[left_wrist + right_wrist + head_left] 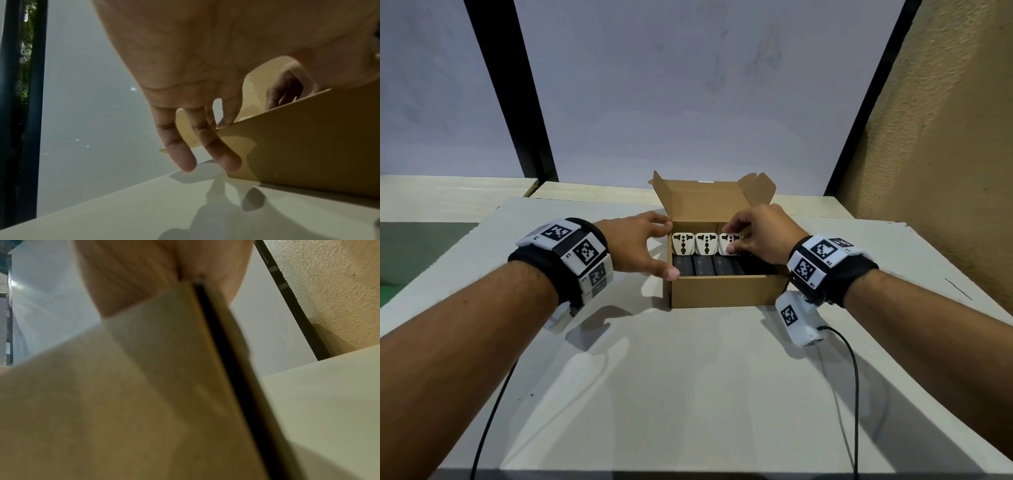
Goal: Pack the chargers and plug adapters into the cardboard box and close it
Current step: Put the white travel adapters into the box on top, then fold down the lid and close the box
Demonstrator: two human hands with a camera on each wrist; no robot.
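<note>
The right hand's [758, 236] fingertips [732, 247] pinched the rightmost white plastic plug adapter [726, 244], which stood at the end of a row with two more white plug adapters [694, 243] along the back of the open brown cardboard box [726, 291]. Flat black chargers [705, 265] lay packed side by side in front of that row. The left hand [635, 245] gripped the box's left wall, thumb [667, 272] at the near corner, fingers [218, 146] curled over the far edge. The lid flap [703, 200] stood upright behind. The box sat on a pale tabletop [688, 394]; black cables [854, 387] trailed from both wrist bands.
</note>
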